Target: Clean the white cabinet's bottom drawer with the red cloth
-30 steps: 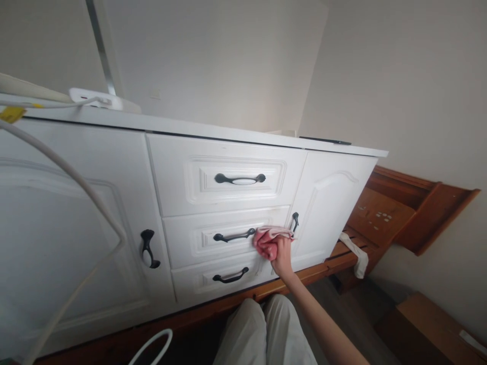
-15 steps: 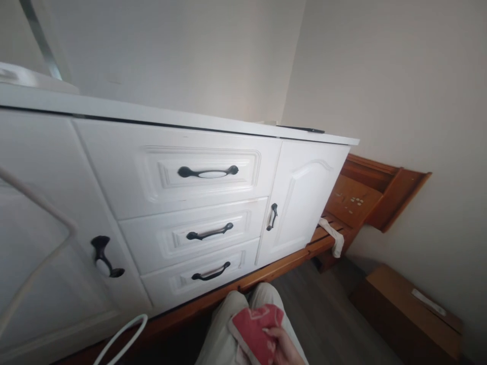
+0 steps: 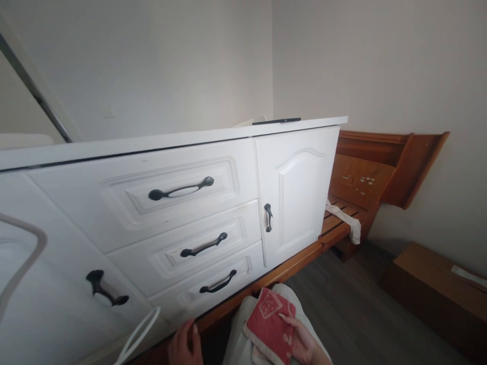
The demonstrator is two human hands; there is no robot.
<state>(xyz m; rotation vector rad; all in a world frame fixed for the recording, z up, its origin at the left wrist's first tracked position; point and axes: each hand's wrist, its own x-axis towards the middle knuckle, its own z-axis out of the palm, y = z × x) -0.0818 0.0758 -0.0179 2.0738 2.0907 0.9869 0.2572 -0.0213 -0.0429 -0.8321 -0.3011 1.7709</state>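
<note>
A folded red cloth [image 3: 266, 319] with a pale pattern and a light border lies over my lap, like a small towel. My right hand [image 3: 302, 339] grips its right side, thumb on top and the other fingers beneath. My left hand [image 3: 185, 344] is at the bottom edge, in front of the wooden rail, its fingers loosely bent and a little apart with nothing visible in them. Just left of it rises a white loop [image 3: 139, 332], perhaps a cable or a handle. Ahead stands a white cabinet [image 3: 300, 187] with closed drawers and dark handles.
A flat dark object [image 3: 277, 121] lies on the cabinet top. On the right, a white cloth [image 3: 348, 223] hangs over wooden slats [image 3: 335, 219]. A cardboard box [image 3: 437, 289] sits on the grey floor [image 3: 353, 304] by the wall.
My left hand has come into view at the bottom. The red cloth and my right hand have shifted slightly right, and more of the cloth's pattern shows. The camera view has tilted.
</note>
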